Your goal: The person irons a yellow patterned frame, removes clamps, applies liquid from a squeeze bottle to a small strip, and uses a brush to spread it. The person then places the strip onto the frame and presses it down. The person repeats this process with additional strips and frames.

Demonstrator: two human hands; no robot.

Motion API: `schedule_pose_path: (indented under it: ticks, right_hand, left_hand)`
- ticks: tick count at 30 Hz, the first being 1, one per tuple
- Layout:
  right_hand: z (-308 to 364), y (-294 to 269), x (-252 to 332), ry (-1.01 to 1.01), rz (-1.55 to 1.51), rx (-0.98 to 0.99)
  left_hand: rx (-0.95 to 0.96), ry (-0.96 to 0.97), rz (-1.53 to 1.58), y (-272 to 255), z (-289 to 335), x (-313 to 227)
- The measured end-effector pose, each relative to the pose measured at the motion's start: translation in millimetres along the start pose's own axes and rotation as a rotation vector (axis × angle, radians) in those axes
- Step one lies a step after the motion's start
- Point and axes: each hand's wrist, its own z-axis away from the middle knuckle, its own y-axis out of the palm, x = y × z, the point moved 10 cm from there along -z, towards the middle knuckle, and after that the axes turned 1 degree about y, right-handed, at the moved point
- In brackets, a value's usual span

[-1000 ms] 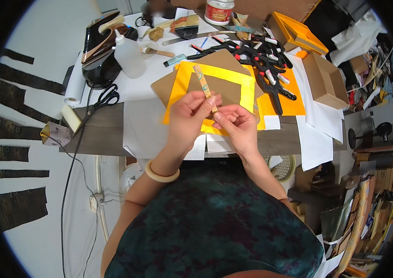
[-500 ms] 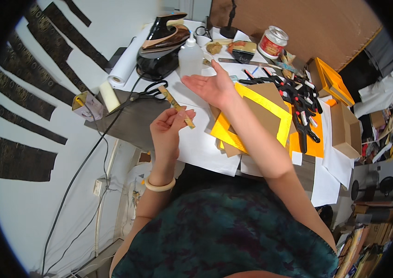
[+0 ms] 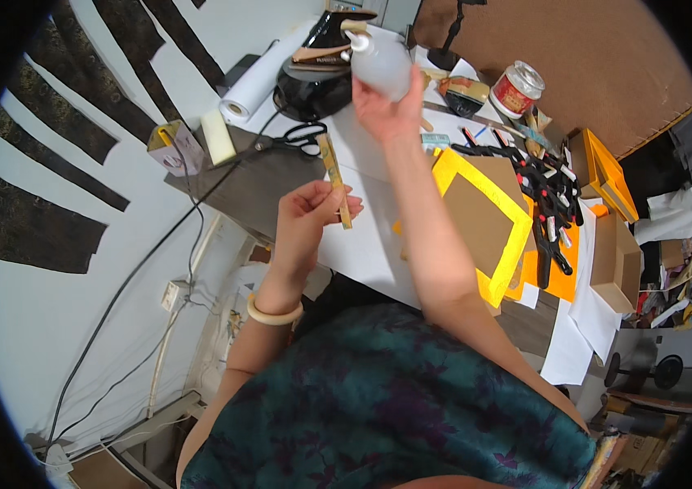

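A narrow strip [image 3: 333, 165] with a yellowish pattern is pinched upright between the thumb and fingers of my left hand [image 3: 307, 213], over the near left part of the table. My right hand [image 3: 391, 114] grips a translucent white squeeze bottle [image 3: 383, 68] from below, raised off the table and tilted with its nozzle to the upper left. Right of my right forearm lies a brown board with a yellow frame [image 3: 499, 194] on top of other pieces. Black-handled scissors [image 3: 301, 138] lie just beyond the strip.
A clothes iron [image 3: 320, 65] and a white paper roll [image 3: 248, 96] stand at the back left. Black spring clamps [image 3: 548, 191] are heaped on the right, near a red-labelled jar [image 3: 517, 88] and a cardboard box [image 3: 615, 261]. A black cable [image 3: 150, 244] runs down the left.
My right hand, open and bare beside the standing bottle before, has closed on it and lifted it. My left hand still holds the strip, now turned more upright. The view has shifted a little.
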Motion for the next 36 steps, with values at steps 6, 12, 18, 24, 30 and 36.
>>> schedule_pose_path:
  ticks: [6,12,18,24,30,36]
  right_hand:
    - [121,119,93,-0.276,0.194,0.209]
    - [220,48,223,-0.702,0.983,-0.033]
    - [289,1,282,-0.844,1.228,-0.318]
    - [322,-9,304,-0.995,1.217,-0.371]
    - [327,-14,301,-1.006,1.188,-0.329]
    - [306,-7,272,-0.967,1.227,-0.241]
  left_hand:
    - [0.155,-0.065,-0.09,39,-8,24]
    - [0.347,-0.024,-0.328,103,-39,60]
    - [0.506,0.117,-0.844,169,-56,78]
    - [0.492,0.237,-0.939,192,-45,75]
    - [0.436,0.483,-0.886,191,-45,68]
    - [0.366,0.239,-0.824,172,-56,89]
